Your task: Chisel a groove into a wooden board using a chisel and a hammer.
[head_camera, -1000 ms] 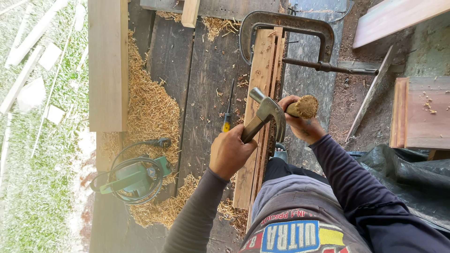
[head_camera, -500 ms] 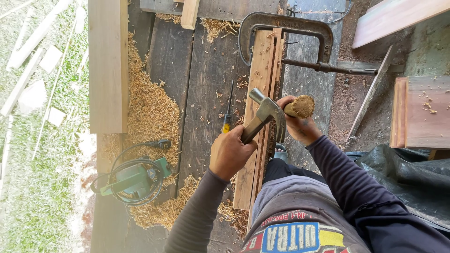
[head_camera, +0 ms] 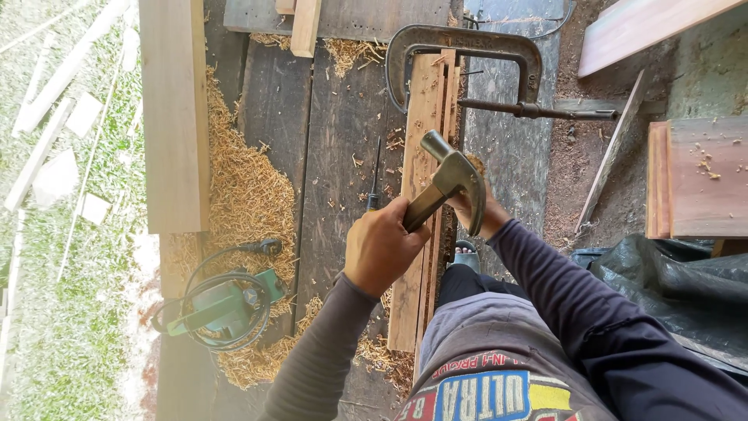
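Gripping a claw hammer point(head_camera: 450, 181) by its handle, fingers clamped, the left hand point(head_camera: 382, 249) poises its heavy, rigid steel head over stacked planks point(head_camera: 425, 195) pinched in a C-clamp point(head_camera: 467, 47), while the right hand point(head_camera: 485, 218), fingers hidden, rests beside those planks, sawdust point(head_camera: 241, 187) farther left.

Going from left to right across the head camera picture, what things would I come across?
Grass with white scraps → long pale wooden plank → green power tool with coiled cord → left hand → steel claw hammer → grey metal C-clamp → black plastic sheet
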